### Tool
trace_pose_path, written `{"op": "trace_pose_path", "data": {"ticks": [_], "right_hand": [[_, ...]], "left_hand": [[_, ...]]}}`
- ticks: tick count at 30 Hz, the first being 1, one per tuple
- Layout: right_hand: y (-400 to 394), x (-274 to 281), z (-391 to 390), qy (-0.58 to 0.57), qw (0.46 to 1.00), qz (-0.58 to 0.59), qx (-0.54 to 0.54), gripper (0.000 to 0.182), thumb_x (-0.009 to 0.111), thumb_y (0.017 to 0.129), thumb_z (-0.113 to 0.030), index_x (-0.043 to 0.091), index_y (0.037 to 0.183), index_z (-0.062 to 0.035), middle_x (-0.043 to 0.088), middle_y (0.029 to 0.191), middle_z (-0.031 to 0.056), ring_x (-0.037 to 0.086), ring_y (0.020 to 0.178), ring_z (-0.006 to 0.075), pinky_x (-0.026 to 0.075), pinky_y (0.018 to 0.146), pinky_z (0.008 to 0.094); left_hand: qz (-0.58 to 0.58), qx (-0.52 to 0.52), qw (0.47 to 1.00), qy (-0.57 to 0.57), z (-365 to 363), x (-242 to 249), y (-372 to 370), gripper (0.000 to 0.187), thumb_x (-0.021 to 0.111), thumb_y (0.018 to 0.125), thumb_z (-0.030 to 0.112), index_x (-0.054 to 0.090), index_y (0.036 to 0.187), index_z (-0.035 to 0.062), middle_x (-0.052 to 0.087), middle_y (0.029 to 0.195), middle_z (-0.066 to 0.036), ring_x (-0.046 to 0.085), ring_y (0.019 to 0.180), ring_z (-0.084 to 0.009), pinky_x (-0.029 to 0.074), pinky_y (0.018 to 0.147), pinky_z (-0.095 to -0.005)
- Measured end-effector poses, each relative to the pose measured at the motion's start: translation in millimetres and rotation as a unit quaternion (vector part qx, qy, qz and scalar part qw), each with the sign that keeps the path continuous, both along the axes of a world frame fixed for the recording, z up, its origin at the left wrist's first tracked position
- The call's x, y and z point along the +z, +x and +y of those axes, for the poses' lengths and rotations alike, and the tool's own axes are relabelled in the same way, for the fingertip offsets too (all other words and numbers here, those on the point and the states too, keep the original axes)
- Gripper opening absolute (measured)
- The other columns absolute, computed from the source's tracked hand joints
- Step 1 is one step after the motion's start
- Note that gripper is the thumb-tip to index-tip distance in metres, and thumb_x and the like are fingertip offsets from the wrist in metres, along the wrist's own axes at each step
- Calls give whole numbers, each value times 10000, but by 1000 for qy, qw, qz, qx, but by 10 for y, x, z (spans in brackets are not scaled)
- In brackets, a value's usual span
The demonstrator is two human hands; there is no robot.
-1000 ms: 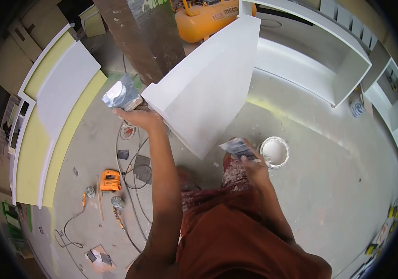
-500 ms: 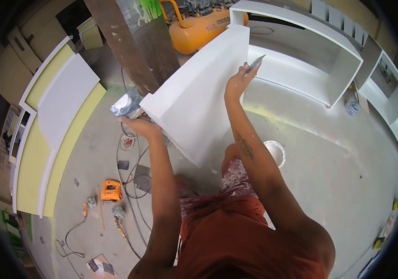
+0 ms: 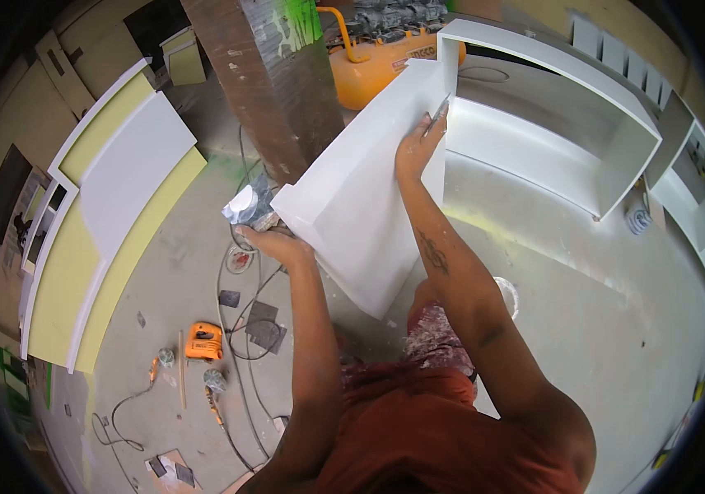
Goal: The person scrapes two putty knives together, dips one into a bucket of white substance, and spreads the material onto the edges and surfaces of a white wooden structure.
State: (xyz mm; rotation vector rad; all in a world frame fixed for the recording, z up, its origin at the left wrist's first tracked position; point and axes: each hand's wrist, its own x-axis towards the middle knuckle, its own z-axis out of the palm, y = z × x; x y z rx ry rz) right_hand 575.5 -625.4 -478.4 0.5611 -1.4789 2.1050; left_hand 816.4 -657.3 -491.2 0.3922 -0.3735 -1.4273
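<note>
My left hand [image 3: 277, 245] is closed around the underside of a crumpled grey plastic wrapping with white putty [image 3: 247, 200] on it, beside the left end of a white furniture panel [image 3: 352, 198]. A putty knife [image 3: 436, 119] is gripped in my right hand [image 3: 417, 155], blade pointing up. That hand overlaps the panel near its far right edge, with the blade close along the white surface. The panel stands tilted in front of me, and faint greyish patches mark its face.
A white curved shelf unit [image 3: 534, 140] stands behind the panel. The brown pillar [image 3: 287, 99] and orange air compressor [image 3: 385, 70] are at the back. A yellow-and-white panel [image 3: 114, 214] stands left. Hoses, sandpaper pieces and an orange power tool [image 3: 204, 341] lie on the floor; a white bucket [image 3: 510, 298] is partly behind my arm.
The view has shifted, so the surroundings sit further right. My right hand has turned and moved left relative to the panel, bringing the putty knife from beyond its edge onto its face.
</note>
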Motion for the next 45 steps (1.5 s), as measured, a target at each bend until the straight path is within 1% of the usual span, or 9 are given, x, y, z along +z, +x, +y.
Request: {"op": "trace_pose_path", "data": {"ticks": [1,10,26,35,38,40,42,44,45], "right_hand": [[5,-1,-46,23,1000,1,-3,471,362,1065,-145,309,1497,35,369,1487,269,367,1383,396,286,1157,417],[274,-75,-447,33,999,26,29,444,366,1058,-96,327,1466,75,393,1436,273,452,1295,395,340,1121,411],[488,-141,-933,60,994,61,71,454,354,1062,-88,290,1483,68,362,1454,254,420,1342,354,380,1103,395],[541,-149,-1051,86,993,59,53,444,357,1063,-81,298,1479,60,360,1462,248,455,1327,342,388,1103,384],[531,-173,-1000,168,980,99,-23,449,365,1064,-92,298,1481,56,366,1469,247,451,1333,336,378,1106,388],[517,-150,-1056,29,992,44,115,445,358,1069,-120,314,1472,64,396,1457,245,442,1343,340,343,1128,403],[509,-175,-1017,15,989,19,145,449,372,1064,-106,307,1470,74,393,1453,251,423,1348,356,321,1136,414],[530,-183,-875,-3,984,-6,175,455,385,1059,-93,299,1469,84,390,1448,257,403,1352,371,300,1144,425],[562,-237,-689,10,982,-41,186,481,408,1062,-147,305,1470,85,403,1453,248,407,1352,350,285,1150,404]], "left_hand": [[-2,7,1000,-17,-49,-23,11,642,279,1054,543,361,1441,37,501,1384,-151,529,1260,-287,439,1082,-420],[-39,36,999,-10,-595,-205,141,578,253,1065,500,376,1442,79,502,1397,-146,544,1260,-298,468,1074,-439],[-27,37,999,-19,-1099,-300,250,586,230,1066,501,367,1457,86,485,1430,-146,528,1283,-322,447,1093,-470],[-8,30,998,-49,-1200,-361,287,573,238,1067,490,371,1451,85,482,1430,-137,519,1289,-317,442,1092,-469],[-16,43,998,-49,-1208,-358,289,575,235,1067,490,369,1452,85,484,1425,-140,522,1286,-311,444,1090,-467],[-1,46,998,-43,-1160,-316,269,585,272,1064,499,369,1448,68,487,1416,-138,520,1276,-295,430,1091,-443],[12,51,998,-36,-1047,-262,332,599,309,1061,509,368,1444,51,490,1407,-135,518,1267,-279,415,1092,-420],[31,78,996,25,-955,-205,447,536,336,1064,460,396,1429,73,547,1364,-110,546,1255,-272,490,1017,-423],[32,81,996,25,-916,-265,575,536,336,1064,460,396,1429,73,547,1364,-110,546,1255,-272,490,1017,-423]]}}
